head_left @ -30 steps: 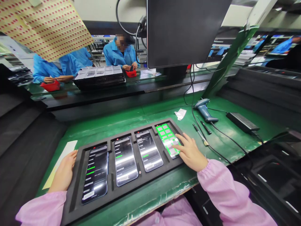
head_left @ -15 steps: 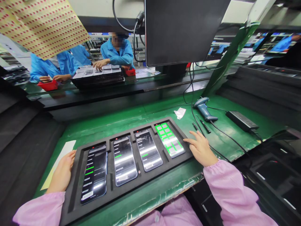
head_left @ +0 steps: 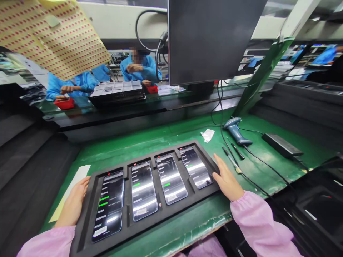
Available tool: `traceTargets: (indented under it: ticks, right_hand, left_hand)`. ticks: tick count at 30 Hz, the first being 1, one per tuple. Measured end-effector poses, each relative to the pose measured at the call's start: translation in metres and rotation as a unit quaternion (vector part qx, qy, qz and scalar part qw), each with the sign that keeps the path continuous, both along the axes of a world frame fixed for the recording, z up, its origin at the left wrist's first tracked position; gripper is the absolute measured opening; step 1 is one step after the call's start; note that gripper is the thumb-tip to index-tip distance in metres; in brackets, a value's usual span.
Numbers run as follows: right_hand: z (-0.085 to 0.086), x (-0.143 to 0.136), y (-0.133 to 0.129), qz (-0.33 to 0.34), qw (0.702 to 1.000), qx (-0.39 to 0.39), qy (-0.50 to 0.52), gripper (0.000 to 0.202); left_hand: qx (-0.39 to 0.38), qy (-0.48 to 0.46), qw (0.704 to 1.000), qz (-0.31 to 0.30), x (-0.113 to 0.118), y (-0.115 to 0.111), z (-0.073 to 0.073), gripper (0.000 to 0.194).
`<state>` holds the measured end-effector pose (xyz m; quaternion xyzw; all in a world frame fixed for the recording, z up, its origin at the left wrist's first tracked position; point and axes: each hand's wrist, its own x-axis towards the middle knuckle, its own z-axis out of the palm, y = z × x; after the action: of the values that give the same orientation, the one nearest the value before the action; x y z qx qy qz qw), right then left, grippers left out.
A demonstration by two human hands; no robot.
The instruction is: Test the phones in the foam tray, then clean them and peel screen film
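A black foam tray [head_left: 158,210] holds several phones in separate slots, all with dark menu screens showing green lines. The leftmost phone [head_left: 109,205] lies nearest my left hand [head_left: 73,204], which grips the tray's left edge. At the other end, my right hand [head_left: 227,178] holds the tray's right edge, thumb and fingers around the rim beside the rightmost phone [head_left: 196,167]. Between them lie two more phones, one left of centre [head_left: 144,191] and one right of centre [head_left: 171,178].
Beyond the tray are a scanner [head_left: 237,131], a black power adapter [head_left: 282,145], pens [head_left: 237,151], cables and crumpled paper [head_left: 207,135]. A monitor [head_left: 211,39] hangs above. Stacked black trays flank the green bench [head_left: 177,134]. People in blue work opposite.
The rightmost phone's screen went from a green grid to a dark menu. My right hand moved from pointing beside that phone to the tray's right edge. The view shifted slightly.
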<state>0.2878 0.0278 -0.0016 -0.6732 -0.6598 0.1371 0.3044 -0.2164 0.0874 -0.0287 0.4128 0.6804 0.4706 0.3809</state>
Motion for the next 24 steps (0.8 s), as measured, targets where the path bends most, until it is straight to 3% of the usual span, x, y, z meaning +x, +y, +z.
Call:
traceTargets:
  ticks: [5,11,17,21,24]
  right_hand:
    - [0.018,-0.006,0.013,0.061,0.995,-0.055,-0.063,0.045]
    - [0.022,-0.025,0.026,0.127,0.990,0.022,-0.065,0.040]
    - [0.012,-0.025,0.022,0.112,0.988,0.067,-0.079,0.033]
    - [0.011,-0.023,0.021,0.100,0.989,0.074,-0.080,0.031]
    - [0.009,-0.024,0.025,0.014,0.993,0.088,-0.072,0.036]
  left_hand:
    - [-0.008,-0.066,0.998,0.016,0.010,-0.003,0.012,0.097]
    - [-0.005,-0.047,0.999,0.015,0.014,-0.005,0.016,0.087]
    - [-0.003,-0.050,0.999,0.020,0.014,-0.005,0.015,0.071]
    - [0.007,-0.041,0.999,0.011,0.010,-0.003,0.008,0.071]
    - [0.021,-0.047,0.999,0.006,0.008,-0.001,0.003,0.074]
